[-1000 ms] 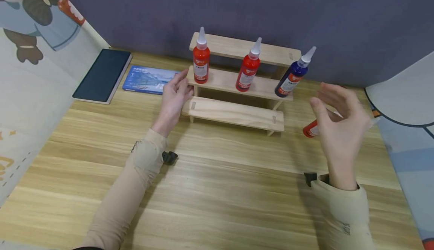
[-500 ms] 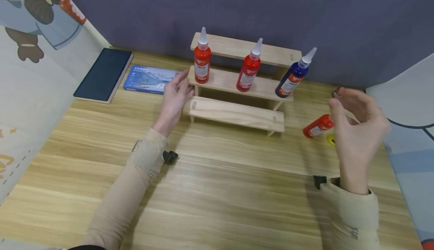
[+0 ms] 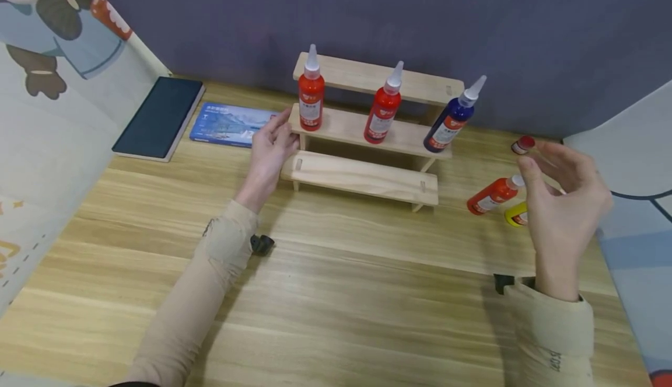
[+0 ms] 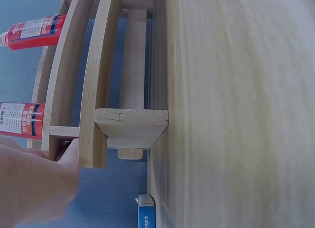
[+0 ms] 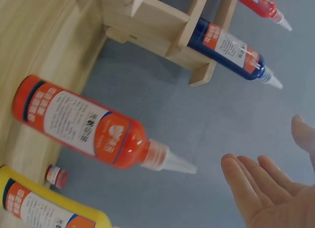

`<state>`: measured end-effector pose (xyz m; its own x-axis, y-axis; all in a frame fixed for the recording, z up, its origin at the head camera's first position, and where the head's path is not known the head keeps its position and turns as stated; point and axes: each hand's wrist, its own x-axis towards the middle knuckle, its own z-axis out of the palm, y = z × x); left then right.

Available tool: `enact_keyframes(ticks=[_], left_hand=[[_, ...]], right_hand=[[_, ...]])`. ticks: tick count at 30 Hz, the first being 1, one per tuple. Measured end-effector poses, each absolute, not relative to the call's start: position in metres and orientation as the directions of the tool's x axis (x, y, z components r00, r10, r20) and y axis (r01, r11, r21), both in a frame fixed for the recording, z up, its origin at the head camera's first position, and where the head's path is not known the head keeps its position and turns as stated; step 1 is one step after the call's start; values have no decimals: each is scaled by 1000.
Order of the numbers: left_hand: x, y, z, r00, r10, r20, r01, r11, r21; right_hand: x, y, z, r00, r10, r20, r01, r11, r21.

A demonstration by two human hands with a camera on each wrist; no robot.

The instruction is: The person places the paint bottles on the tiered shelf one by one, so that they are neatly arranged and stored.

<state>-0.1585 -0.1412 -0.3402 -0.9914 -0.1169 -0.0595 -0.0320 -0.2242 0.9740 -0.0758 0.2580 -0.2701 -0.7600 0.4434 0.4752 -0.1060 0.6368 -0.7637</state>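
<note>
My left hand (image 3: 270, 156) grips the left end of a three-tier wooden shelf rack (image 3: 362, 177); the left wrist view shows the thumb and fingers at an end of its boards. On the middle tier stand a red squeeze bottle (image 3: 311, 104), a second red squeeze bottle (image 3: 382, 119) and a dark blue squeeze bottle (image 3: 448, 127). My right hand (image 3: 569, 215) holds nothing, its fingers spread apart from the thumb. Beside it on the table stand another red bottle (image 5: 78, 122) and a yellow bottle (image 5: 44, 206); in the head view the hand hides most of the yellow one.
A small red-capped jar (image 3: 522, 145) sits at the back right of the wooden table (image 3: 315, 305). Left of the rack lie a blue flat box (image 3: 228, 124) and a dark-covered notebook (image 3: 160, 118). A dark grey partition (image 3: 367, 13) rises behind.
My right hand has moved right, away from the rack, uncovering the red bottle, part of the yellow bottle and the small jar. The left hand has stayed on the rack.
</note>
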Motion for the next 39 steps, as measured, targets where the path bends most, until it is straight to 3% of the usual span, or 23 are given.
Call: enact_keyframes(ticks=[39], left_hand=[[-159,-143,-342,-994,-103,-35,-11,-226,974]], right_hand=[[-79,291,-308,-821,443,360,60,694,-717]])
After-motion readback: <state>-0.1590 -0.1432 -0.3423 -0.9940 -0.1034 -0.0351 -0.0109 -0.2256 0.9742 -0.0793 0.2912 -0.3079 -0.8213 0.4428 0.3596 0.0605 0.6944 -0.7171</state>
